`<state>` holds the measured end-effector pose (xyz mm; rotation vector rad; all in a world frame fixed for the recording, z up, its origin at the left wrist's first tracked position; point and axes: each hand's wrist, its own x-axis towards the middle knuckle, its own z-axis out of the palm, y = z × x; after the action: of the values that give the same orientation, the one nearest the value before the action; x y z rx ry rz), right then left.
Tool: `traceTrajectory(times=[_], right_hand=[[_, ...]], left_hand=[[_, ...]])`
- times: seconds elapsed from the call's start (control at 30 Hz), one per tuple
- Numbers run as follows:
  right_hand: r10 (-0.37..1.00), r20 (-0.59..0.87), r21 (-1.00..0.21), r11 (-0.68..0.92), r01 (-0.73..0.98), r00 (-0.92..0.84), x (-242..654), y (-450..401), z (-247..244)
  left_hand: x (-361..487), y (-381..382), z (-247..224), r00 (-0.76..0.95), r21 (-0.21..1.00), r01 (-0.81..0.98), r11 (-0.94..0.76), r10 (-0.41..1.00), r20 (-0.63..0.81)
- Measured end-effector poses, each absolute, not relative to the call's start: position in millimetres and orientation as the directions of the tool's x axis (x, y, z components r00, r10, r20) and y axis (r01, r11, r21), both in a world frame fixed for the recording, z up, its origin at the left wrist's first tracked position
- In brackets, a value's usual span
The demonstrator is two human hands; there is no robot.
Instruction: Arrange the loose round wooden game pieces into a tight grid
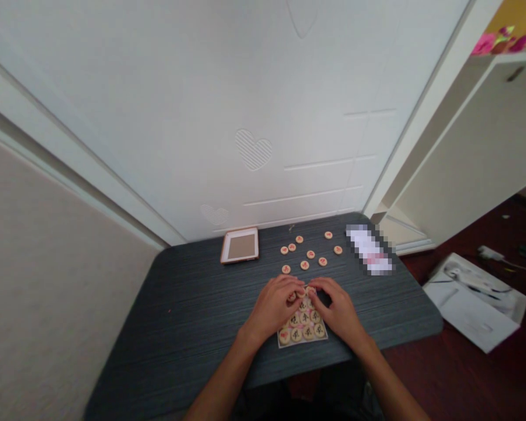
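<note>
From your head camera: many round wooden pieces (304, 320) sit packed in the flat tray (282, 345) near you; nine loose pieces (310, 254) wait farther back on the dark, grainy desk (193, 298). Your left hand (275, 305) and right hand (338, 305) each pinch a piece at the tray's far edge.

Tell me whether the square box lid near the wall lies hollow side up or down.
Hollow side up: the box lid lies flat on the table, its raised pale rim framing an empty brown inside.
</note>
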<state>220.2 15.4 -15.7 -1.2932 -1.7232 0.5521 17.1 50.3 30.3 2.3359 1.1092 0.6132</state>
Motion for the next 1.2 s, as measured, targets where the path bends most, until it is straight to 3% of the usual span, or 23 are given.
traceTrajectory(times=[0.4, 1.2], right_hand=[[0.928, 0.368, -0.774, 0.341, 0.534, -0.059, 221, 15, -16], [0.936, 0.352, -0.794, 0.315, 0.52, -0.029, 221, 12, -12]], left_hand=[[19, 48, 32, 0.476, 0.554, 0.683, -0.475, 0.866, 0.156], [13, 46, 46, 0.519, 0.547, 0.664, -0.51, 0.841, 0.155]])
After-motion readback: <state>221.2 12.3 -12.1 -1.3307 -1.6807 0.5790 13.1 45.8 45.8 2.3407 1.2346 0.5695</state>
